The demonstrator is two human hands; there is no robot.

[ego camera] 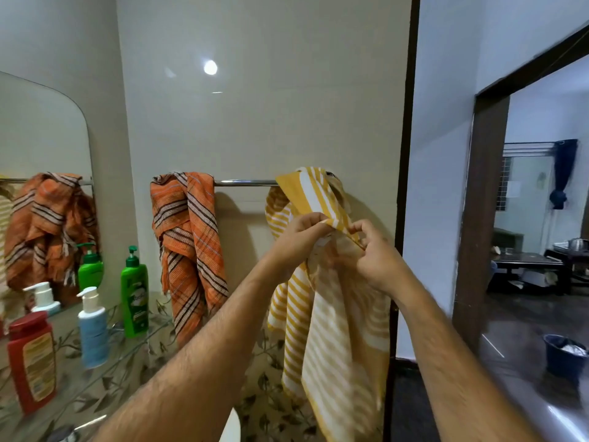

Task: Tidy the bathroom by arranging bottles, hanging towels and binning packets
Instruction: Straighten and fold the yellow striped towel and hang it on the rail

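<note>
Centre frame: your left hand [299, 232] and right hand [374, 250] both pinch the yellow towel [338, 330] edge, spreading it along the rail [245, 183].

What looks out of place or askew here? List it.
The orange plaid towel is bunched and twisted at the left end of the towel rail, not spread flat. The yellow striped towel hangs unevenly; both the left hand and right hand pinch its folded edge. The bottles stand upright.
</note>
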